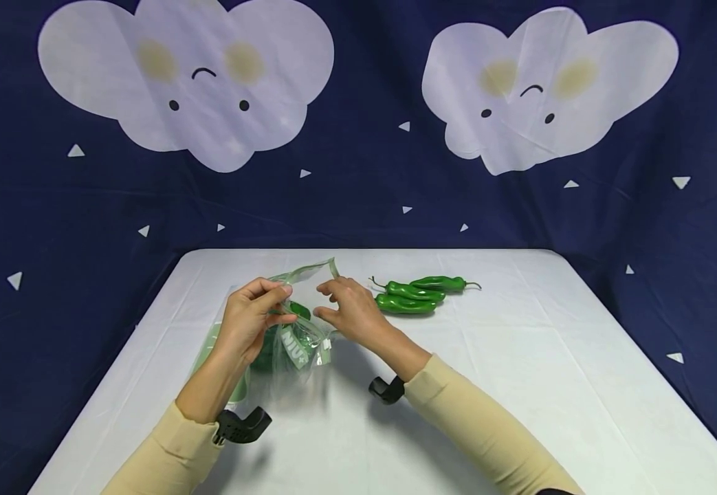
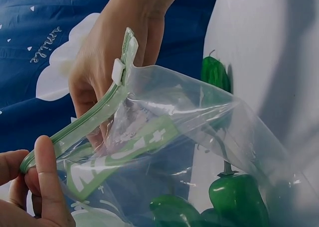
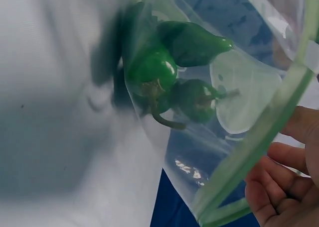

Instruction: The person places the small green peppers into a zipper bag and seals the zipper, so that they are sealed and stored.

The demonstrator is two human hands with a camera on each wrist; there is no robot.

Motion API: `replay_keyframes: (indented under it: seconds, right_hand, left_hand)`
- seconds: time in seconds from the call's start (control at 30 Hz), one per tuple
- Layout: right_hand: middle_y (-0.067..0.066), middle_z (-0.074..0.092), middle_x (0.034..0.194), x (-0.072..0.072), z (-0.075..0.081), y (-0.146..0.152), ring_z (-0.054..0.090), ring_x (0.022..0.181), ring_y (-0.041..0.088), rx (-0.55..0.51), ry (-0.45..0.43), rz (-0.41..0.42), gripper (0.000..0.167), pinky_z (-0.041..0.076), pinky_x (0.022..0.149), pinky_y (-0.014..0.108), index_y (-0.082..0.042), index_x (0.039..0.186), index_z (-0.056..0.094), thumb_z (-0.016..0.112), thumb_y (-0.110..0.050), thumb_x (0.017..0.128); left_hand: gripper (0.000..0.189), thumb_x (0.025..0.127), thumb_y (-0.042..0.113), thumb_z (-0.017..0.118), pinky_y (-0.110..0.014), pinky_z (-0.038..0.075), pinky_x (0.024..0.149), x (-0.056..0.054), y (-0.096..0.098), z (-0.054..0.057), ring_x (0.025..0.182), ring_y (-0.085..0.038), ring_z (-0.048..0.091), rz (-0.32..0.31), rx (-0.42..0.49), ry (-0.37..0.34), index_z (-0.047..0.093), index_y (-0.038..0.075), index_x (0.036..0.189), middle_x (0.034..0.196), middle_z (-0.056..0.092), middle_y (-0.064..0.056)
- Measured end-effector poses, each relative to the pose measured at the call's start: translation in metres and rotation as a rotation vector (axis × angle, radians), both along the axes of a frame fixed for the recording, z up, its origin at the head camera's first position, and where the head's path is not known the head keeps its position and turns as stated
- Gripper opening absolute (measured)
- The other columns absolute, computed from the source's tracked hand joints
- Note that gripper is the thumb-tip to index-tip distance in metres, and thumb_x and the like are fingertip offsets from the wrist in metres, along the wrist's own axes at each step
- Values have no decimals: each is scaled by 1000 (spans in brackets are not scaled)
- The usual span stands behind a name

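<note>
A clear zip bag (image 1: 315, 328) with a green zip edge and a printed green label stands at the left middle of the table. Several green peppers (image 3: 152, 70) lie inside it, seen through the plastic. My left hand (image 1: 248, 313) pinches one side of the bag's mouth between thumb and fingers, and a white slider (image 2: 118, 71) sits farther along the zip (image 2: 87, 112). At the mouth's other side is my right hand (image 1: 352, 309), thumb and fingers apart and loosely bent. In the right wrist view its fingertips are right at the green edge.
Three long green peppers (image 1: 410, 292) lie side by side on the white table (image 1: 488, 385), just beyond my right hand. A flat clear piece with green print (image 1: 208, 344) shows under my left forearm. Behind the table hangs a dark blue cloth (image 1: 358, 185) with clouds.
</note>
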State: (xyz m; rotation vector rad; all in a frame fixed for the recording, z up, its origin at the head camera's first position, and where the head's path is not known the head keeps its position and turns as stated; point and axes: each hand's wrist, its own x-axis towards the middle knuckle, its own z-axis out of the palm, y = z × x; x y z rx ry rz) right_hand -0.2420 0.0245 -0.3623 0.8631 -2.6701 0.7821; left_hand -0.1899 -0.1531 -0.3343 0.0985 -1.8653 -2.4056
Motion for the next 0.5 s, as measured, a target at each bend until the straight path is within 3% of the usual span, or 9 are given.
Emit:
replay_keyframes:
  seconds: [0.5]
  right_hand:
    - [3,67,107,7,8,25,64,95,19,-107,-29,-23,38,57,77,34,-11,115,65,72,-30,83]
  left_hand:
    - [14,86,5,68,-28,65,61,-1,-3,-2,60,-8,55,3,30,3,63,13,75,79,58,3]
